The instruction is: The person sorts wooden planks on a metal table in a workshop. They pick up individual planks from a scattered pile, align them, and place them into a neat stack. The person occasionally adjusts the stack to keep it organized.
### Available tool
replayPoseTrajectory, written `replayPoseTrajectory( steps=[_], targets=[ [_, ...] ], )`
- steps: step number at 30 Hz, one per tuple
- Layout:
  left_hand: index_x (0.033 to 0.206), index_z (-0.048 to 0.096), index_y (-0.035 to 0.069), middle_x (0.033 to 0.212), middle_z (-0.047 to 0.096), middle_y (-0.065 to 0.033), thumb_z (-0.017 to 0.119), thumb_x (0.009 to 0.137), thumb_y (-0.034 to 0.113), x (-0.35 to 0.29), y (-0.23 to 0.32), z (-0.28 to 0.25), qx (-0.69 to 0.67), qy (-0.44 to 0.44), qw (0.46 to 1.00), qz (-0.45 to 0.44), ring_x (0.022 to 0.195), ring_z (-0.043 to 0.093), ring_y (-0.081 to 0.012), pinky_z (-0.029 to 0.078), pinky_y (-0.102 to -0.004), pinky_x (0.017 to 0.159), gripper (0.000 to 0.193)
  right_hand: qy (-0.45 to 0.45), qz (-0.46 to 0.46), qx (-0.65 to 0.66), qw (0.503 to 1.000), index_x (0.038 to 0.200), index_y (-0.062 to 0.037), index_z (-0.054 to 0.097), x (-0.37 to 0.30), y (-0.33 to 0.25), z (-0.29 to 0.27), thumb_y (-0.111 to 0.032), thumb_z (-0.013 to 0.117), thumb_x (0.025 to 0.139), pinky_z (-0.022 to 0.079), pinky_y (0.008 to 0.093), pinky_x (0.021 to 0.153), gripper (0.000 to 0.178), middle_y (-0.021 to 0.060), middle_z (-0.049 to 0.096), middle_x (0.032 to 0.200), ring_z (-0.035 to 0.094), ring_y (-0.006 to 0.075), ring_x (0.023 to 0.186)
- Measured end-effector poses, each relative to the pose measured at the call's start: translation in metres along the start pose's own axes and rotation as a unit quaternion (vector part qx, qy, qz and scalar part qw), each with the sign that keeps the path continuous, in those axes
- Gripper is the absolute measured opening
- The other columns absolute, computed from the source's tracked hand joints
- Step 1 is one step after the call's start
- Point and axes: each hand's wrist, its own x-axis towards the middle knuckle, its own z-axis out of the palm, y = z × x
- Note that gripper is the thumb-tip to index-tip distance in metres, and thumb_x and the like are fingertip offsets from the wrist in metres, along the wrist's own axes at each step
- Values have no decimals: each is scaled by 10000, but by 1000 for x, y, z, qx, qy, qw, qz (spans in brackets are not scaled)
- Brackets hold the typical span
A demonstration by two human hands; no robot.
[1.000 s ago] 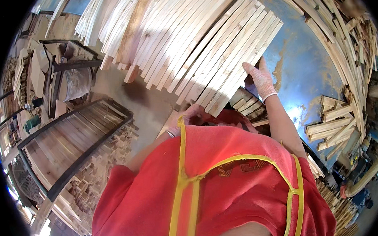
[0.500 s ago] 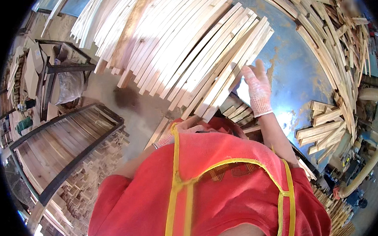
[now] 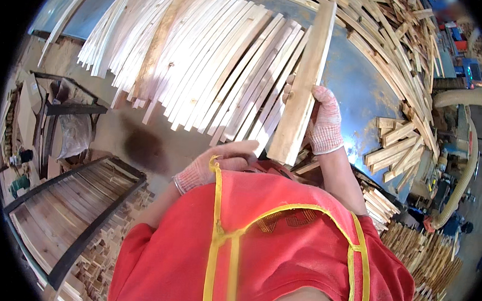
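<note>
My right hand, in a pale knitted glove, is closed around a long wooden board. The board is raised and tilted, its near end close to my red apron. My left hand, gloved too, is at the near end of the row, its fingers stretched toward the right and the palm partly turned from sight. It seems to hold nothing, close to the ends of the strips. A row of pale wooden strips lies side by side on the blue metal table, to the left of the raised board.
Short offcuts lie in a heap at the table's right, beside a long pile of strips. A ribbed hose hangs farther right. On the left stand a dark-framed cart of boards and a black metal frame.
My right hand, open before, has taken hold of a board and lifted it off the row's right end. My left hand has come out to the left into view.
</note>
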Motion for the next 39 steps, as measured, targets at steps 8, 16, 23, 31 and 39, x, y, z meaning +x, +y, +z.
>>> replayPoseTrajectory(
  steps=[8,16,23,31,39],
  targets=[
    [1461,608,70,1368,637,-131,731,950,284,11,35,-11,705,264,613,239,1293,606,-270,492,-450,1094,568,5,34,-616,787,1545,-5,513,-14,-18,30,-212,782,880,596,391,951,746,171,697,1301,723,314,1068],
    [1137,684,156,1014,706,-86,658,954,247,44,103,-32,825,229,516,-22,1018,720,-306,561,-517,924,206,-232,-318,-774,496,1433,-47,607,28,-49,31,-113,795,796,551,490,1043,667,204,690,1311,673,430,1168],
    [1317,660,71,1158,735,-161,715,940,299,74,137,-132,722,500,478,-1,1088,699,-372,539,-536,957,444,190,-177,-450,854,1564,-34,506,126,-116,-182,-172,814,866,450,531,1172,775,233,561,1548,548,459,1399],
    [1520,564,129,1449,578,-138,903,743,384,259,69,20,802,245,544,3,1396,506,-372,394,-531,1158,886,295,-145,-862,387,1622,-92,426,274,-330,-286,-516,775,858,398,515,1213,940,195,525,1599,497,412,1464],
    [1156,660,156,1206,601,-95,680,699,195,270,34,8,786,307,520,130,1111,575,-338,448,-515,945,460,127,73,-873,465,1555,-165,532,278,-353,-246,-547,799,874,517,513,1055,825,177,716,1298,678,363,1193]
  ],
)
